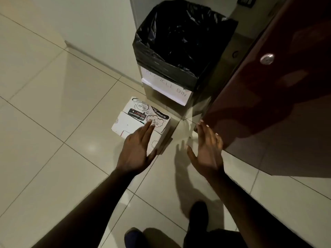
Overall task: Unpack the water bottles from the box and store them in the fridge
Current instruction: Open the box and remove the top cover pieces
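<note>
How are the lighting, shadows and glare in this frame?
Head view: dim, warm light; hard shadows of both hands fall on the floor tiles; glare spot left of the left hand; dark door reflects faintly; wide-angle bending at edges; box print readable.

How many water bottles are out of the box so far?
0. No bottle shows anywhere on the floor. The box in front of the bin looks closed, so any bottles would be hidden inside. Both hands, left and right, are empty.

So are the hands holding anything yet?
Nothing. Left hand and right hand reach open toward the box on the floor; neither grips it.
</note>
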`<state>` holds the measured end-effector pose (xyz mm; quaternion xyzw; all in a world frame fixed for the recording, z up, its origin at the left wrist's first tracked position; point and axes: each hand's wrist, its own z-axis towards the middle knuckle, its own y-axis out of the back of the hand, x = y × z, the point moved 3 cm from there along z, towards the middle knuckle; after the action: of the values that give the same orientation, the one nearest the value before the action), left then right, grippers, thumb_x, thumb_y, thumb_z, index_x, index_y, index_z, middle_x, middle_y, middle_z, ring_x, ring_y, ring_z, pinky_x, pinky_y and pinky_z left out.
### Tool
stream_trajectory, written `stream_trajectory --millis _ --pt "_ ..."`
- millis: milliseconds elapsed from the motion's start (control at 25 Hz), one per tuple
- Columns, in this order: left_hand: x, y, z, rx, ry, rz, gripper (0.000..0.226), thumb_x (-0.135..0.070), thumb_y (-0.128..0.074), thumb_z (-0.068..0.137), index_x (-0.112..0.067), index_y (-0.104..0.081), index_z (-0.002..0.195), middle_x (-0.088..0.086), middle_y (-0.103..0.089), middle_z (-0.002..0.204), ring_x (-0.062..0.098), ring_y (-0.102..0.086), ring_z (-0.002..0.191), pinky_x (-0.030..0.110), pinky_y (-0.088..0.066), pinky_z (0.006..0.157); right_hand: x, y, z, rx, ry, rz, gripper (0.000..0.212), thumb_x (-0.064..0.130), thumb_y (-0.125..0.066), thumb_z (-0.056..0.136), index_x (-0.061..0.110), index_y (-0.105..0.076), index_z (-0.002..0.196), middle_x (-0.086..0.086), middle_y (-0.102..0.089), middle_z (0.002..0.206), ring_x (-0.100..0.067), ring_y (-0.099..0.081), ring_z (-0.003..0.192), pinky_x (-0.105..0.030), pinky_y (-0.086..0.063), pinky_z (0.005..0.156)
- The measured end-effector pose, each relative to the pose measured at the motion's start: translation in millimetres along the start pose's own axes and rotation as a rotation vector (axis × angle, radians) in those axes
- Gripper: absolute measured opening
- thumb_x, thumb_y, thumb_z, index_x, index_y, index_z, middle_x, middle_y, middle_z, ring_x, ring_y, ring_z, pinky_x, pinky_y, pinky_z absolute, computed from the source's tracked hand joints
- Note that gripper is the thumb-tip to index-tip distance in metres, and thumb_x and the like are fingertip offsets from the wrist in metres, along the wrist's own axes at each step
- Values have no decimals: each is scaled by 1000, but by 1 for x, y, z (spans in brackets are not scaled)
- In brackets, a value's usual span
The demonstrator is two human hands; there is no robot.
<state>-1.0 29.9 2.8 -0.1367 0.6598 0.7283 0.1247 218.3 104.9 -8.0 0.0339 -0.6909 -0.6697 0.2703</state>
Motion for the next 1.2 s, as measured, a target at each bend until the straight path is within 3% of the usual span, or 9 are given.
stream_trajectory --millis 320,560,640,720,800,920,1040,1200 --pt "110 -133 14 63 132 61 71 -41 -63 87 -12 -37 146 4 -36 152 27 -45 129 40 -39 100 -30 -176 54 -2 87 -4 75 43 -58 85 17 -28 148 0 -24 157 -20 -37 137 -48 -30 106" --pt "153 -198 28 45 42 74 72 -45 -70 79 -5 -50 136 13 -44 146 33 -48 127 47 -46 94 -32 -260 97 -36 210 -24 74 40 -62 81 15 -33 145 -2 -30 154 -24 -36 136 -47 -33 102" --pt "161 -214 35 111 25 142 79 -53 -67 80 -8 -44 141 10 -34 153 31 -36 137 49 -38 103 -28 -278 113 -20 269 -98 74 41 -64 80 16 -35 143 -1 -31 153 -24 -36 135 -45 -33 101" --pt "170 -229 41 218 60 217 88 -67 -55 81 -19 -28 150 1 -11 161 25 -9 148 50 -18 116 -27 -293 130 14 263 -127 75 45 -63 80 19 -33 144 1 -28 154 -23 -30 138 -44 -28 105" --pt "177 -237 47 290 85 296 96 -80 -43 76 -28 -15 152 -3 6 161 21 10 148 53 -3 117 -26 -305 143 18 234 -77 76 47 -63 80 20 -32 144 2 -25 155 -24 -23 141 -45 -23 106" --pt "183 -239 53 358 74 367 103 -91 -29 67 -29 -22 150 -4 -5 162 22 11 148 57 0 116 -18 -321 151 34 266 -85 80 51 -63 79 21 -29 144 1 -24 155 -26 -20 142 -47 -24 106" --pt "192 -238 41 364 75 368 95 -83 -41 74 -28 -24 149 -6 -24 157 18 1 148 52 -1 117 -16 -331 150 85 251 -126 80 53 -63 80 23 -25 144 0 -20 155 -26 -17 142 -49 -23 107" --pt "202 -245 29 373 108 371 95 -74 -46 81 -27 -6 153 -8 -1 161 17 5 148 51 -5 116 -23 -332 155 150 168 -54 83 56 -66 77 23 -28 142 0 -22 154 -27 -19 141 -52 -24 108"
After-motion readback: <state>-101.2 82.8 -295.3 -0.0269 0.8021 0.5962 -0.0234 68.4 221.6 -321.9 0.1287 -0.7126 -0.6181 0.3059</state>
